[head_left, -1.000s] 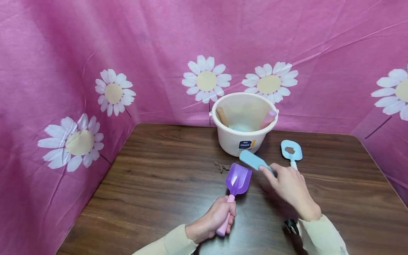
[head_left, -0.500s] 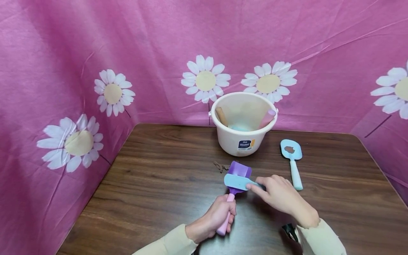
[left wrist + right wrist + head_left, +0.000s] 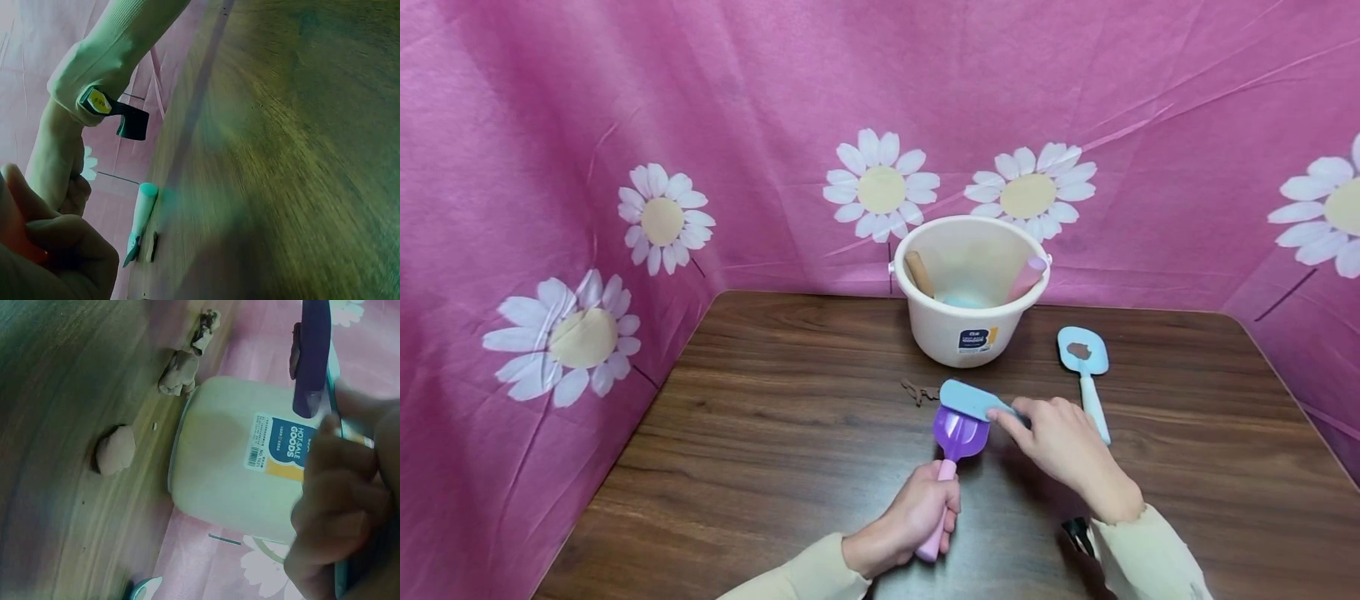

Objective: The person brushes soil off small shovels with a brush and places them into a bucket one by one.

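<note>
My left hand (image 3: 917,508) grips the pink handle of a purple toy shovel (image 3: 958,433), its blade pointing away from me above the table. My right hand (image 3: 1067,450) holds a flat light-blue spatula (image 3: 968,400), thumb along it. The spatula lies across the far end of the shovel blade, hiding that edge. A small brown piece (image 3: 295,351) clings to the shovel's side in the right wrist view. Brown scraps (image 3: 917,393) lie on the table left of the blade. In the right wrist view they look like clay-like lumps (image 3: 117,451).
A white bucket (image 3: 966,337) stands behind the tools, with a tan handle (image 3: 919,275) and a pink handle (image 3: 1026,279) inside. A light-blue shovel (image 3: 1093,404) with a brown patch on its blade lies on the wooden table (image 3: 760,433) at right. A pink flowered cloth (image 3: 760,125) hangs behind.
My right hand brought the spatula from near the bucket down and left onto the shovel blade, then slid it toward the blade's far end. My left hand has barely moved.
</note>
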{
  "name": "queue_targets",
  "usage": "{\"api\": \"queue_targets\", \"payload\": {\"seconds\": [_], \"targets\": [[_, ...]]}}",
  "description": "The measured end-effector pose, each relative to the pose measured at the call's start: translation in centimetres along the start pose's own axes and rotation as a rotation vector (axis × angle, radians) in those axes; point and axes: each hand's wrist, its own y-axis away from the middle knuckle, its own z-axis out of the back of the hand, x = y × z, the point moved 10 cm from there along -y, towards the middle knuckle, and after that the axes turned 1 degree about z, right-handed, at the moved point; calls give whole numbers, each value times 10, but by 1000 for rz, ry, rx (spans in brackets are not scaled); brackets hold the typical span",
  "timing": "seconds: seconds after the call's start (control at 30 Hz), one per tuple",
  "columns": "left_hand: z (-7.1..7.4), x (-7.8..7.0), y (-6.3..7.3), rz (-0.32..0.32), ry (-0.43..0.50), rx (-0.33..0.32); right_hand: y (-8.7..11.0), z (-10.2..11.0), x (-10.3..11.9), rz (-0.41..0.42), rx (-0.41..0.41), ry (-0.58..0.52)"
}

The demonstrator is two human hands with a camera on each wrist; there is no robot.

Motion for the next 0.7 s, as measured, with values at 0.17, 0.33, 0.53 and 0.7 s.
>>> {"api": "queue_targets", "payload": {"seconds": [0.17,0.33,0.53,0.7], "targets": [[-5,2,1,5,-17,32,-1,10,-13,-71,-94,36],[-4,0,-1,-6,11,26,3,17,-14,-74,-140,-9],[3,-6,-6,-29,37,-21,8,4,16,94,14,-74],[6,-9,-6,-39,30,-38,12,-5,25,104,127,-116]]}}
